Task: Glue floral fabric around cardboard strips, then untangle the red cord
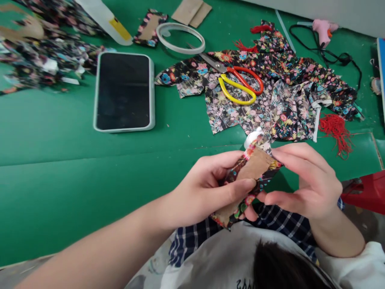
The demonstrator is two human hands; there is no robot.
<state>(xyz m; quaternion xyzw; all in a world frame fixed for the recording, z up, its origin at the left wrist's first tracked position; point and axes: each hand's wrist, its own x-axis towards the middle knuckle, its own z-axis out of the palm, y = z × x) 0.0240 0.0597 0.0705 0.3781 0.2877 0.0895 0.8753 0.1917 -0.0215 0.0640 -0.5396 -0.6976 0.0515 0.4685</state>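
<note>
A cardboard piece point(255, 164) with black floral fabric folded over its edges is held tilted above the table's front edge. My left hand point(210, 188) is closed on it, the thumb pressed flat across the bare cardboard and other fingers underneath. At its far right corner, my right hand point(309, 180) touches the fabric edge with its fingertips, with its thumb lower along the right side. Just beyond the piece's far end lies a small white round object point(252, 138), partly hidden. Scissors point(237, 82) with one red and one yellow handle lie on floral fabric point(228, 112) beyond my hands.
On the green table point(60, 160) lie a dark-screened tablet or phone point(123, 92), a tape roll point(161, 38), a fabric-edged cardboard piece point(149, 28), plain cardboard point(191, 11), fabric scraps point(60, 56), a white bottle point(104, 18), red threads point(336, 130) and a pink glue gun point(324, 31) with black cord.
</note>
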